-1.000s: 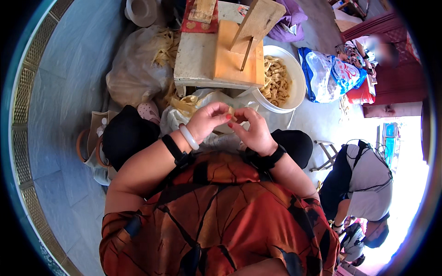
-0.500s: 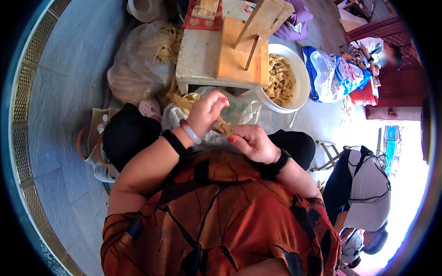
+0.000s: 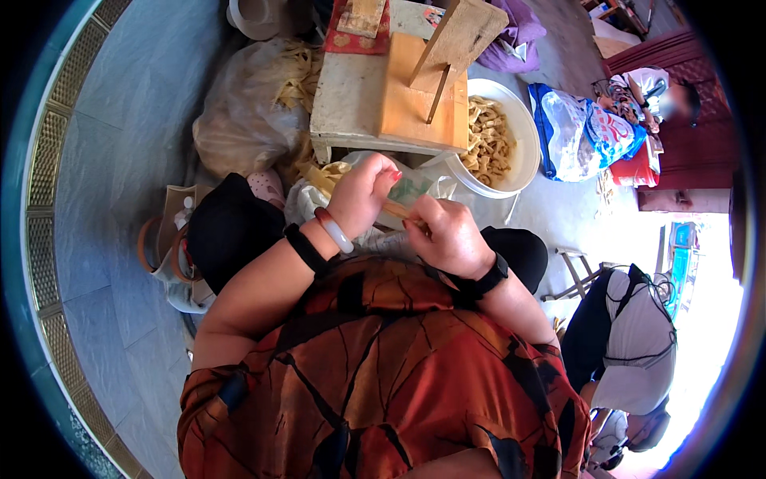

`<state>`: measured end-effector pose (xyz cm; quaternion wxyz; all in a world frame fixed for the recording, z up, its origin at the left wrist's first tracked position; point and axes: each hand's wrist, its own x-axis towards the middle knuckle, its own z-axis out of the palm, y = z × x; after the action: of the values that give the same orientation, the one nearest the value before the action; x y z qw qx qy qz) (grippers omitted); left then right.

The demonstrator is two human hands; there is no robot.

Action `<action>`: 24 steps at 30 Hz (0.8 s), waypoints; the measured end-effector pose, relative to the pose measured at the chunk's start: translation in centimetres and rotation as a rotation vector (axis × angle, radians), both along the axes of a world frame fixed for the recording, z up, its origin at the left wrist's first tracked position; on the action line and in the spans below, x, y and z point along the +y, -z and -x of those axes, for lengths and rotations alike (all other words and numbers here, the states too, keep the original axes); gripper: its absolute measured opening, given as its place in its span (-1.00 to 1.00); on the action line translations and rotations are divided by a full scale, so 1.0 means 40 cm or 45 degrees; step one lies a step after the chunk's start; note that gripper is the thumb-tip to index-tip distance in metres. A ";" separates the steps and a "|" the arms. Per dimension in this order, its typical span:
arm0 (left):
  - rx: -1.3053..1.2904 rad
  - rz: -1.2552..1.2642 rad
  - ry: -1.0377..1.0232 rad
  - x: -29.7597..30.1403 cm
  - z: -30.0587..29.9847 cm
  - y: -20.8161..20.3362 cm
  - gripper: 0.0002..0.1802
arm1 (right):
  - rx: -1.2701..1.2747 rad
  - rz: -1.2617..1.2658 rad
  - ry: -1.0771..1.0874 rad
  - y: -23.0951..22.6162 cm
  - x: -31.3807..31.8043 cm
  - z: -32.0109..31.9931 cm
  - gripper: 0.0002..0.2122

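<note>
Close above my lap, my left hand point(image 3: 361, 195) and my right hand point(image 3: 448, 235) are side by side, both closed on a tan strip point(image 3: 396, 210). The strip spans the small gap between them; its ends are hidden by my fingers. Just ahead lie more pale yellow strips point(image 3: 325, 176) on a crumpled plastic sheet point(image 3: 423, 182). Beyond my right hand stands a white bucket point(image 3: 523, 152) holding many tan knotted pieces point(image 3: 488, 144).
Ahead is a low worn table point(image 3: 343, 104) bearing a wooden board point(image 3: 399, 104) with an upright plank point(image 3: 463, 36). A clear bag of strips point(image 3: 239, 120) sits at the left, near a handled bag point(image 3: 177, 219). Two people point(image 3: 638, 335) are at the right, beside a blue-white sack point(image 3: 586, 132).
My right hand has turned and risen slightly, its fingers curling more over the strip. My left hand has shifted a little to the right. The whole view has moved slightly.
</note>
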<state>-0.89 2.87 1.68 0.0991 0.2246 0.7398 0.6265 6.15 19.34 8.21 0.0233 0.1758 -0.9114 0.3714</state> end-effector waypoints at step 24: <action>0.404 0.612 -0.172 0.089 0.247 -0.096 -0.70 | 0.320 -0.294 0.647 0.048 0.250 0.288 -0.91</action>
<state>-10.77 6.44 5.51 -0.0095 0.2399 0.8864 0.3958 -5.37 29.35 6.29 0.2078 -0.0116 -0.9523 0.2231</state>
